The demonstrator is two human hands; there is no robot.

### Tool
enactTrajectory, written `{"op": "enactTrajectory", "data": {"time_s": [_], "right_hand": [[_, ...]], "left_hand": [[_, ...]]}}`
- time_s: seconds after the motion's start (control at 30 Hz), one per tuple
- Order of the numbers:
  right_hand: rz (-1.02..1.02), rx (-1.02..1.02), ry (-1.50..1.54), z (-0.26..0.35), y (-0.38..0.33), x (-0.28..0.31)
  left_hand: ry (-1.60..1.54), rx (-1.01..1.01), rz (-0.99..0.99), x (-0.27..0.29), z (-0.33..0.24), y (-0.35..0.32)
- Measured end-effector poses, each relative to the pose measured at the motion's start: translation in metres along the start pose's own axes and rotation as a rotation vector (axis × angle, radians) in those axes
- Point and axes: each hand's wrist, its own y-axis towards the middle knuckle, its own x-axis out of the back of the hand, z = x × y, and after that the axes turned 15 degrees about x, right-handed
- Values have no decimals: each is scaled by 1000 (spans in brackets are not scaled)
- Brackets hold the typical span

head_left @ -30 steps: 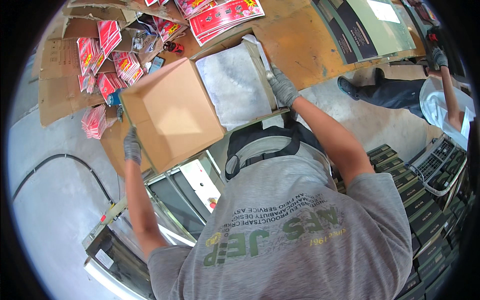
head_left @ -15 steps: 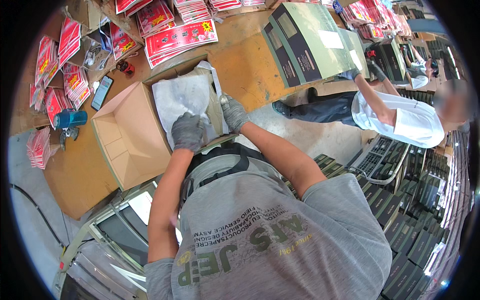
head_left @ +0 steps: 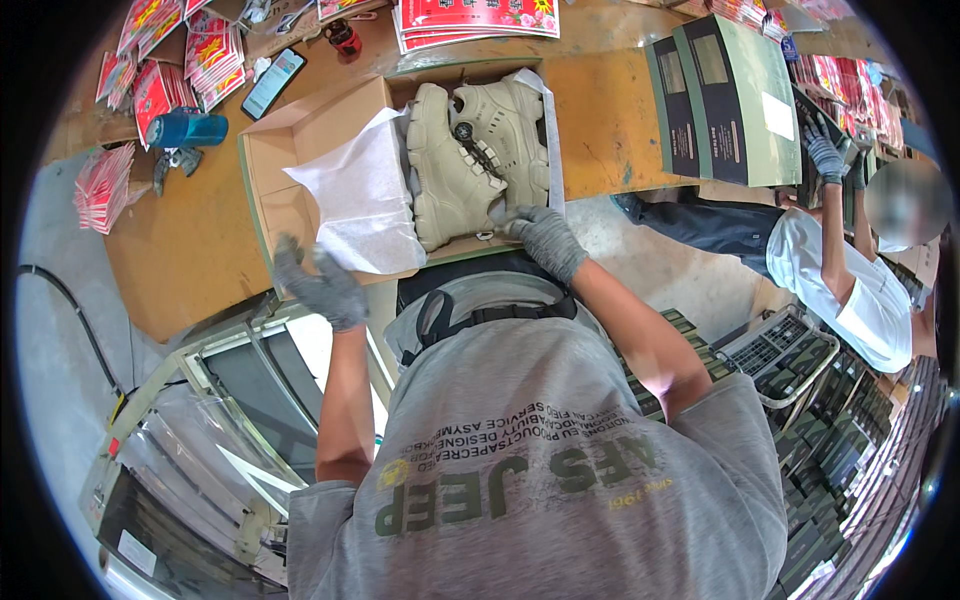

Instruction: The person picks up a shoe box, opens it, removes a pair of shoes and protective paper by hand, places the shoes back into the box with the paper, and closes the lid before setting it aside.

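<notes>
A pair of beige chunky sneakers (head_left: 515,150) lies side by side in an open shoe box (head_left: 290,130) on the table. Black laces run between them, with a round black piece on top. White tissue paper (head_left: 365,200) spreads from the box's inside over the left part. My left hand (head_left: 320,285), in a grey knit glove, is off the box's near left corner, fingers apart and holding nothing. My right hand (head_left: 548,240), gloved alike, has its fingers bent against the near end of the right sneaker; its fingertips are partly hidden.
A phone (head_left: 273,84), a blue bottle (head_left: 187,129), a small dark red bottle (head_left: 342,40) and stacks of red printed cards (head_left: 213,60) lie around the box. Green shoe boxes (head_left: 735,105) stand at the right, where a co-worker (head_left: 835,275) handles boxes.
The tissue paper has been folded off to the left, uncovering the sneakers. My left hand has come away from the paper and opened; my right has moved to a sneaker's near end.
</notes>
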Motion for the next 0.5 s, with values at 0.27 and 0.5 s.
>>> {"op": "enactTrajectory", "data": {"time_s": [0.27,0.5], "right_hand": [[155,140,276,34,44,-15],[-149,367,375,100,-2,60]], "left_hand": [[-112,-101,551,-66,14,-28],[-100,51,593,-67,14,-20]]}}
